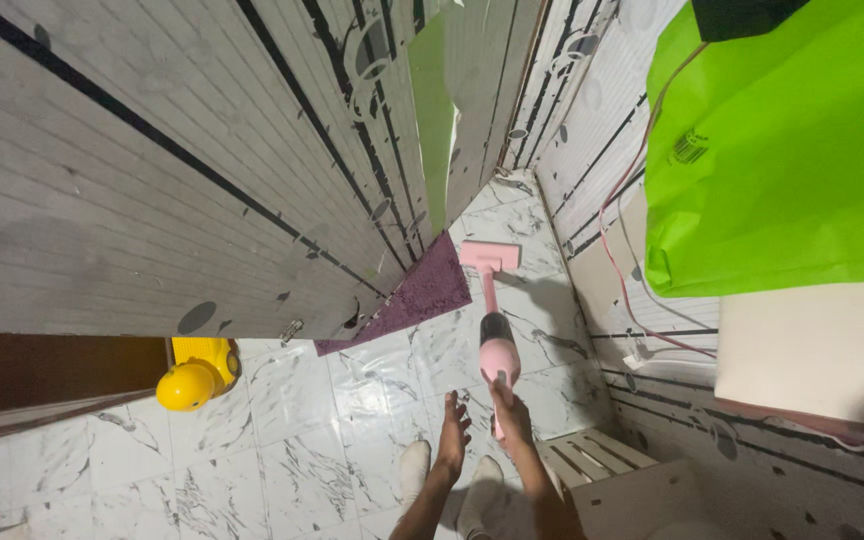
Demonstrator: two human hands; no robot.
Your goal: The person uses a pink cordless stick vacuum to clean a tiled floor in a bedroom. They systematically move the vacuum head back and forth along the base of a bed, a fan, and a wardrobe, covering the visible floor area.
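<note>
Pink handheld vacuum (495,330), nozzle on marble floor (352,400) beside purple mat (422,290); right hand (510,412) grips its handle, largely hidden. Left hand (452,425) spread, empty. Forearms cut off.

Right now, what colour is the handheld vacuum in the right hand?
Pink, with a dark band on its body; the vacuum in the right hand shows best in the head view.
</note>
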